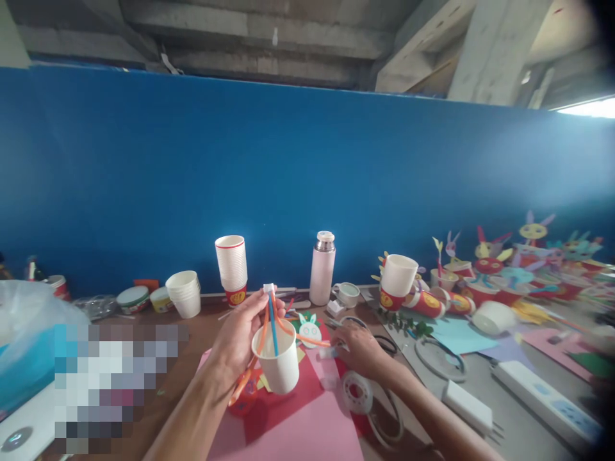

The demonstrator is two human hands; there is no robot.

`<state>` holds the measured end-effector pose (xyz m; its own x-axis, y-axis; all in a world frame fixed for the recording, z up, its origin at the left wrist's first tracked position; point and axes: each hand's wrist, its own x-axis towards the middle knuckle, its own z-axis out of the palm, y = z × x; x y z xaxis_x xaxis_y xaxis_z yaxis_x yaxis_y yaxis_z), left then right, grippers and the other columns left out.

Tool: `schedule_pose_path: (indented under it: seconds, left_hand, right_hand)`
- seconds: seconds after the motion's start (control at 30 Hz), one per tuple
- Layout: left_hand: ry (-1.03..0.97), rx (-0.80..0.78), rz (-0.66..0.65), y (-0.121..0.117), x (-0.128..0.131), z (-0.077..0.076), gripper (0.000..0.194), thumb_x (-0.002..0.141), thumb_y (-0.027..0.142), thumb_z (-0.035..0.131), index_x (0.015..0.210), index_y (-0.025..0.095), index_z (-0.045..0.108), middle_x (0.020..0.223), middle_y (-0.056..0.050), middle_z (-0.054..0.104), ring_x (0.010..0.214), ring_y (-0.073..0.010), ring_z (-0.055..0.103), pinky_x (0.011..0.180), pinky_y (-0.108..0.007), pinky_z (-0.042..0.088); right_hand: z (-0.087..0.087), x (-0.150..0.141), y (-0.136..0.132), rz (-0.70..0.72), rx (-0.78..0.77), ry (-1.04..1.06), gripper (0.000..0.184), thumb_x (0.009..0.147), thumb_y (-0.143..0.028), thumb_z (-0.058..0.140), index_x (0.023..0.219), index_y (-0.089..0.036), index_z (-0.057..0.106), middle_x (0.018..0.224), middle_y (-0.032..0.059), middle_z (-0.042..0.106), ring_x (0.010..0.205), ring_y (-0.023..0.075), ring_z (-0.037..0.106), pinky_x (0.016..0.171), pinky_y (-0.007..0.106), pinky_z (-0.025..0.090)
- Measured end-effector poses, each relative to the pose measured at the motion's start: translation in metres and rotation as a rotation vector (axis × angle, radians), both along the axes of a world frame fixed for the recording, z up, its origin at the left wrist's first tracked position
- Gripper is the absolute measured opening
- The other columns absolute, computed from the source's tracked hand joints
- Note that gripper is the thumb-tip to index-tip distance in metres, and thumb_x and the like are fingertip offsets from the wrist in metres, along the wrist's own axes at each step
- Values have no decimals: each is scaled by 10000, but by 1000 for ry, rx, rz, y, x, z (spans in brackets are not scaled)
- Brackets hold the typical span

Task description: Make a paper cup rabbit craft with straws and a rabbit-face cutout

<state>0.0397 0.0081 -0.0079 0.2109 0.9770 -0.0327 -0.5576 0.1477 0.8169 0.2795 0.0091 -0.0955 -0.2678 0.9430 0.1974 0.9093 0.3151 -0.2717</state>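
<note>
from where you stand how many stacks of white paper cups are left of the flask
2. One stack stands upside down on a red cup by the blue wall; the other sits further left. More may hide behind the plastic bag.

Gold emblems (237,298) on red cups (229,299) are unreadable.

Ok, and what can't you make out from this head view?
Head view only:
- Pixelated patch, lower left: blurred, contents unreadable.
- Straws: lower ends hidden by the cup wall.
- Right hand: its fingers partly hide a small white piece.
- Craft figures, far right: too small, crowded, cut off by the edge.
</note>
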Motion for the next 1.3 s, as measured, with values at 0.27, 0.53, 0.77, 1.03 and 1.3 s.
schedule_pose_path:
  seconds: [0.27,0.53,0.77,1.03,1.3]
  left_hand:
    - [-22,44,-36,-2,0,1,160,734,224,609,876,154,587,733,-48,657,680,-173,643,622,-277,522]
    - [29,11,10,-10,12,6,122,733,187,602,850,153,596,731,-45,673,703,-174,648,623,-266,522]
    - [28,66,-28,-15,24,-1,135,735,216,617,854,152,613,767,-48,691,727,-179,652,642,-261,510]
    - [146,143,2,-16,21,2,287,703,259,654,956,133,606,799,-89,705,755,-218,658,675,-302,497]
    - [223,222,36,-20,18,11,293,610,249,718,859,148,602,779,-70,695,692,-197,646,638,-277,482]
  right_hand:
    - [48,-23,-28,13,322,333,216,853,-288,417,977,-217,580,986,54,622,940,206,544,822,342,368]
    - [55,-62,-50,181,345,295,994,591,-486,685,1368,-147,166,1226,151,506,1174,330,397,1013,536,131]
    - [62,-67,-56,180,142,428,882,656,-286,638,1372,-217,129,1110,95,593,1141,285,446,990,510,223]
    - [62,-64,-55,144,240,418,709,710,-267,566,1321,-235,210,1182,88,547,1097,258,485,949,442,323]
    - [64,-65,-57,143,283,409,635,724,-242,532,1292,-235,248,1095,73,589,1015,242,534,938,437,325]
